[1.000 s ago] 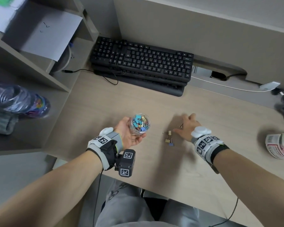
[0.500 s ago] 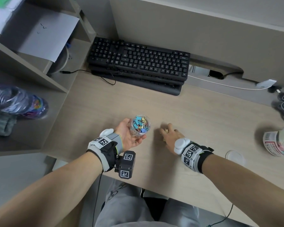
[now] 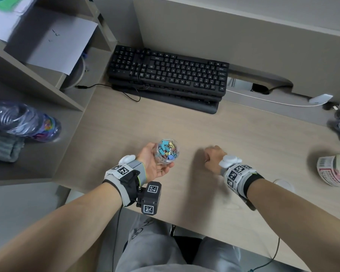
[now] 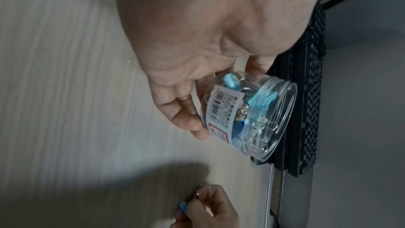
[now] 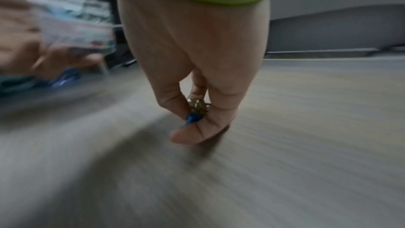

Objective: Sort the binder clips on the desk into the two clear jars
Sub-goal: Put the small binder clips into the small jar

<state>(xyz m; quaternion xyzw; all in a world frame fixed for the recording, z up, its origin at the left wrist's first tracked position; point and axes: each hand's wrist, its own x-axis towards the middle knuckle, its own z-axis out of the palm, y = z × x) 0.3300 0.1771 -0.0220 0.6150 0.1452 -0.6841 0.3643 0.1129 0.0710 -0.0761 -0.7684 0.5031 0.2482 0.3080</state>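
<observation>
Both forearms were bare. Each wrist wore a grey band edged in lime green under a black strap, topped by white plates printed with black square fiducial markers. A rounded white puck sat on the far side of the left hand's (image 3: 152, 160) band and of the right hand's (image 3: 214, 157) band. A black camera block (image 3: 150, 197) with two marker stickers hung at the left wrist, a thin dark cable trailing from it. Light grey trousers (image 3: 157, 246) covered the legs near the lower edge.
</observation>
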